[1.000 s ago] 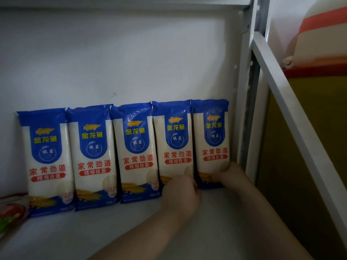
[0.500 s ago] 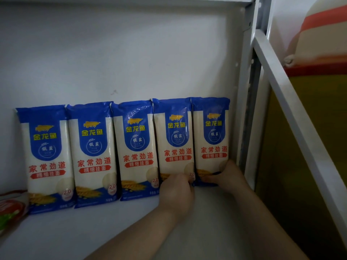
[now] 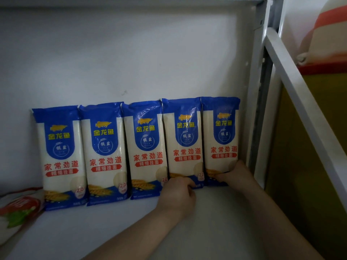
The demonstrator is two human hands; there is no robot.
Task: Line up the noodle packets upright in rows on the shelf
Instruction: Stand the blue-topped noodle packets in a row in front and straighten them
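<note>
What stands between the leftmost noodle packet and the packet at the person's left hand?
In the head view, two more upright noodle packets, the second and third, stand between the leftmost packet and the fourth packet, at the left hand.

Left hand [image 3: 179, 192] shifted up and back along shelf: a second ago low in front of fourth packet [image 3: 185, 142], now at its bottom edge, fingers curled against it. Right hand [image 3: 237, 174] crept slightly up lower corner of fifth packet [image 3: 221, 139] (thumb side on packet face). Both packets' bases pushed closer to back wall, standing straighter. Camera view drifted a little; row sits lower in frame.
</note>
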